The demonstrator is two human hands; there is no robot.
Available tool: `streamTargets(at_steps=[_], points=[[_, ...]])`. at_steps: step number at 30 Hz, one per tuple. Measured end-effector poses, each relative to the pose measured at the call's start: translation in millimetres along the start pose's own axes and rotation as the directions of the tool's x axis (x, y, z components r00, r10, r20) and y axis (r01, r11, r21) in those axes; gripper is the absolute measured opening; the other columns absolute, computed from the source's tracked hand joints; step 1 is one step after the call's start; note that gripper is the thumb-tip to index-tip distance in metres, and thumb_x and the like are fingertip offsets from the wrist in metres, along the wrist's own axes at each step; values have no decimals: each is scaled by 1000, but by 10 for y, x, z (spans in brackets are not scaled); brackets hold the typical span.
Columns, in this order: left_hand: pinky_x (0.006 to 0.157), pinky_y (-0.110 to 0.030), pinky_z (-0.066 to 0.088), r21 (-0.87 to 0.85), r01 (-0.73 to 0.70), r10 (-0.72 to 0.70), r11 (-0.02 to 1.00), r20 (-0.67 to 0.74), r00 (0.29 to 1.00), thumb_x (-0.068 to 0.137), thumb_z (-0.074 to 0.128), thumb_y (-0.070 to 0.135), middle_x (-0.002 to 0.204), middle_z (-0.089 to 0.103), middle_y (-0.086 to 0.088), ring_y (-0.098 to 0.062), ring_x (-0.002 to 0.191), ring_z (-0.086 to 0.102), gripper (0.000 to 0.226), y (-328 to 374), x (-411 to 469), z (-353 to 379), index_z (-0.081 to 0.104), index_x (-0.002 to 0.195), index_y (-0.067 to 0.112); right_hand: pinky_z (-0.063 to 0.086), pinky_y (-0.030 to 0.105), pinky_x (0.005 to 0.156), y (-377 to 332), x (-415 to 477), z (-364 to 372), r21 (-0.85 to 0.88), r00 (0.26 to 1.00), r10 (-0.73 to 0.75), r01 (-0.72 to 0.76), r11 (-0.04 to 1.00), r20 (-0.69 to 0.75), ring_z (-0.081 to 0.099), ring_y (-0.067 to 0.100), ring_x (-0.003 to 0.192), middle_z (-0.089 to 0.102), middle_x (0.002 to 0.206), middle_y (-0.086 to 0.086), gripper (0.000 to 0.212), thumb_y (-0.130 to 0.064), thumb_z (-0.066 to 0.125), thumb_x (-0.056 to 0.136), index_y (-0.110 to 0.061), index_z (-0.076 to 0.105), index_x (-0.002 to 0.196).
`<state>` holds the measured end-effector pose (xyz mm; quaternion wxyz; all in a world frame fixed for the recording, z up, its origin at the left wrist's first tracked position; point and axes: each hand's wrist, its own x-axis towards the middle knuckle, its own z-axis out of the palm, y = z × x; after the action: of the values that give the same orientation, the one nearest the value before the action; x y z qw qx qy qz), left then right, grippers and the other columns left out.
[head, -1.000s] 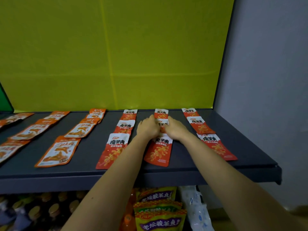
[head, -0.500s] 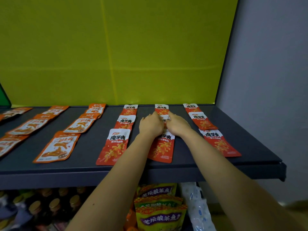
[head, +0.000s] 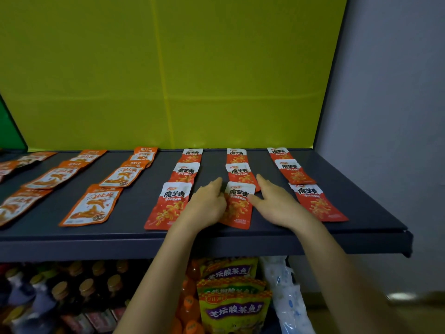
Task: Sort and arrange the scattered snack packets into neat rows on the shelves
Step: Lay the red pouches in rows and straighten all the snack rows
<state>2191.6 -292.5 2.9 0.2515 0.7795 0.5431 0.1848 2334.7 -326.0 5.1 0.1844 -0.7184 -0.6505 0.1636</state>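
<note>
Red-and-white snack packets lie in three columns on the right half of a dark grey shelf (head: 361, 220). In the middle column, the front packet (head: 238, 208) lies between my two hands. My left hand (head: 207, 203) rests on the shelf with its fingers touching that packet's left edge. My right hand (head: 274, 201) lies flat with straight fingers, its thumb against the packet's right edge. Behind it the middle packet (head: 238, 171) and the back packet (head: 236, 155) lie uncovered. Orange packets (head: 91, 206) lie in slanted columns on the left half.
A yellow-green panel (head: 168, 68) closes the back of the shelf and a grey wall (head: 385, 92) stands at the right. Below the shelf are capped bottles (head: 48, 292), yellow-green bags (head: 231, 307) and a white-blue bag (head: 286, 292).
Both hands have drawn back from the middle packet of the centre column to the front packet and spread apart to its two sides. The middle packet is now uncovered.
</note>
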Motion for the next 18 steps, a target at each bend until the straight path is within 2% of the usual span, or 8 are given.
streamTargets(at_steps=[1,2,4,7,12,18], points=[[113,-33,20,2,-19,19,1000,5,1000,98,28,11,153,28,-11,-26,142,23,44,-8,-46,10,31,143,12,32,37,105,4,-36,17,-7,1000,-16,16,1000,-23,33,28,136,34,149,11,55,-33,36,99,-10,20,146],[116,-30,13,15,-37,37,999,-6,999,99,28,12,156,21,-8,-22,145,15,49,-16,-72,24,22,148,14,32,37,106,2,-58,27,-4,999,-22,22,1000,-49,32,28,137,34,149,9,54,-33,37,99,-12,21,146],[117,-28,6,55,-63,66,996,-42,997,100,27,14,157,20,-4,-18,146,11,48,2,-110,49,21,148,14,30,36,108,-5,-86,36,-4,996,-28,28,1000,-83,31,26,138,34,150,7,54,-33,37,99,-14,20,147],[117,-29,6,98,-60,67,993,-67,996,101,27,18,155,26,-4,-17,145,14,44,74,-151,95,28,144,14,25,36,112,3,-93,47,15,994,-35,36,999,-108,24,25,142,31,153,5,56,-34,36,99,-17,16,149],[118,-31,6,146,-32,51,989,-129,990,99,30,28,152,32,-7,-16,144,21,48,110,-120,266,26,143,11,35,37,100,4,-118,25,57,990,-39,47,997,-137,37,28,132,44,143,6,48,-30,39,98,-16,29,143],[118,-32,6,97,-15,26,995,-112,993,99,29,24,154,27,-9,-19,145,17,49,207,-120,278,26,144,7,36,37,100,43,-87,51,46,985,-49,57,997,-166,38,27,131,45,143,5,54,-28,40,98,-15,22,148]])
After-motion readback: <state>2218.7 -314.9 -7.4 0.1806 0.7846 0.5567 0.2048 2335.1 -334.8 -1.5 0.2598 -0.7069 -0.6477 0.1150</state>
